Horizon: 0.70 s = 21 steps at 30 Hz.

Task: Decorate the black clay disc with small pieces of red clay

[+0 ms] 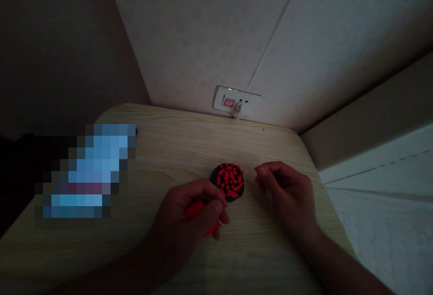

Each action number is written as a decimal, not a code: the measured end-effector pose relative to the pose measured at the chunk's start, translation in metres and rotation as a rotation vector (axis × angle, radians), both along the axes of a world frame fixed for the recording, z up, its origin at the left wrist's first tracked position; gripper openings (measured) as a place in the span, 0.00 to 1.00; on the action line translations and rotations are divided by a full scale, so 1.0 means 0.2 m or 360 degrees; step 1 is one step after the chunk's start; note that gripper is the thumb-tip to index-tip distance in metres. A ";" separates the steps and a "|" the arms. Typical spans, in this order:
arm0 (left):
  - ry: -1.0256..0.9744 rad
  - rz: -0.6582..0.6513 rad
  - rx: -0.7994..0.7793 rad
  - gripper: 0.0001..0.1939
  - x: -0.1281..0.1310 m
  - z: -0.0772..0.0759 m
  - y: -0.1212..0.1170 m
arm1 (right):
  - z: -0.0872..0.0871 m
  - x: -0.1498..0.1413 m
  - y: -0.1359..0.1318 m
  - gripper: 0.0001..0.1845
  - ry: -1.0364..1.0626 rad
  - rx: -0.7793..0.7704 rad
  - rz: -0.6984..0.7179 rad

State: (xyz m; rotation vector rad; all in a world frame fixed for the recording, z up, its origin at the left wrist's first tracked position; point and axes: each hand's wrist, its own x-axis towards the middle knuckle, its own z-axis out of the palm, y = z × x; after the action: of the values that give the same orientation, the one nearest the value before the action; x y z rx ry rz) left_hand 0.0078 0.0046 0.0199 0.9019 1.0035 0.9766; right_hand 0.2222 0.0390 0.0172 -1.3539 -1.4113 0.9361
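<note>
A dark round piece (221,186) sits on the wooden table, its face dotted with small red bits and short red strips. Just in front of it, my left hand (191,216) is closed around a red lump (195,208) that looks like modelling clay. Part of that clay shows below the thumb; the palm hides the rest. To the right of the round piece, my right hand (287,191) is raised a little with thumb and forefinger pinched together. Between those fingertips shows a small red clay bit (257,177), apart from the round piece.
A blurred-out bluish rectangle (98,164), perhaps a screen, is at the table's left side. The pale wooden table (182,137) meets the wall at the back, where a socket plate (219,99) holds a plug (237,108). A white surface (382,223) lies beyond the right edge.
</note>
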 end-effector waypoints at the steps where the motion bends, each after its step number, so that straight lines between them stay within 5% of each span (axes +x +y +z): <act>1: 0.0001 0.0006 -0.0003 0.05 0.00 0.00 0.00 | 0.00 0.00 0.00 0.08 0.0001 0.0003 -0.0009; 8: 0.0004 -0.0004 -0.0009 0.05 -0.01 -0.01 -0.01 | -0.03 0.01 0.01 0.08 -0.0044 0.0089 -0.0051; 21: 0.0008 -0.0017 0.0056 0.06 0.00 -0.01 0.01 | 0.00 -0.01 0.01 0.08 0.0043 -0.0110 -0.0003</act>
State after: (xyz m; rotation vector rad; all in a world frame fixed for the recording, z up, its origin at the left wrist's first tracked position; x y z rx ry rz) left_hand 0.0074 0.0060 0.0176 0.9382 0.9872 0.9863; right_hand 0.2210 0.0410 0.0170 -1.3883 -1.3679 1.0061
